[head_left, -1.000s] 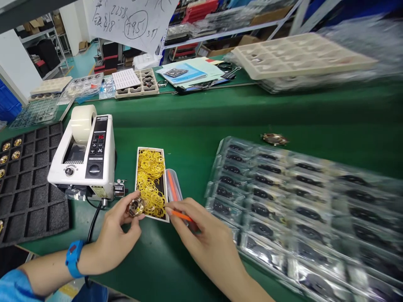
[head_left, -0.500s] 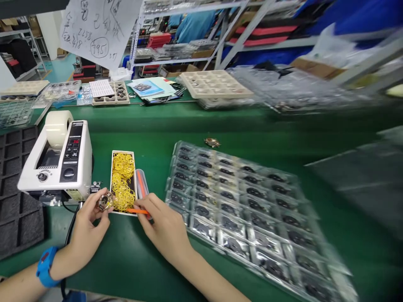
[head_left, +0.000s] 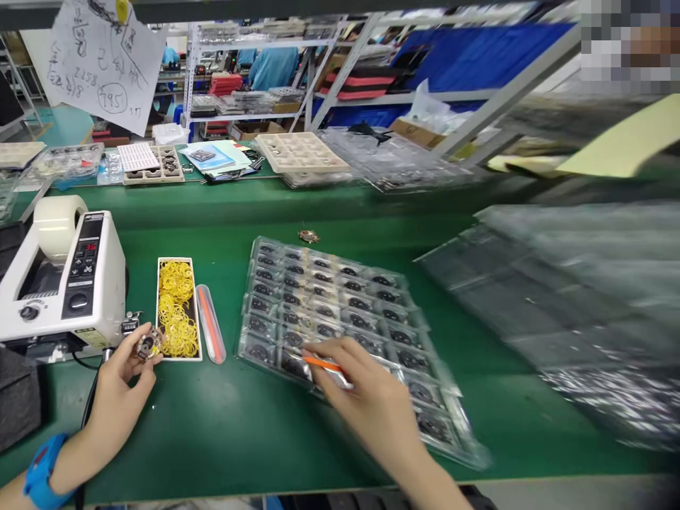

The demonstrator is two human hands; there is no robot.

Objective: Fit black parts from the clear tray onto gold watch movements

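Note:
My left hand [head_left: 117, 386] pinches a small round gold metal part [head_left: 147, 346] at the near end of a white box of yellow rubber bands [head_left: 177, 309]. My right hand [head_left: 366, 400] holds a thin orange stick [head_left: 320, 363] and rests over the near edge of a sheet of clear bags [head_left: 340, 319], each with a dark part inside. A clear tube with orange sticks [head_left: 210, 332] lies beside the box. Another small metal part [head_left: 309, 236] sits on the green table beyond the bags.
A white tape dispenser [head_left: 61, 276] stands at the left, a black foam tray [head_left: 18, 393] in front of it. Blurred stacks of bagged parts [head_left: 574, 297] fill the right. Beige compartment trays [head_left: 300, 151], papers and shelves line the back.
The view has swung right. My right hand has moved with the orange stick from the rubber band box over to the sheet of bags. My left hand keeps the gold part by the box.

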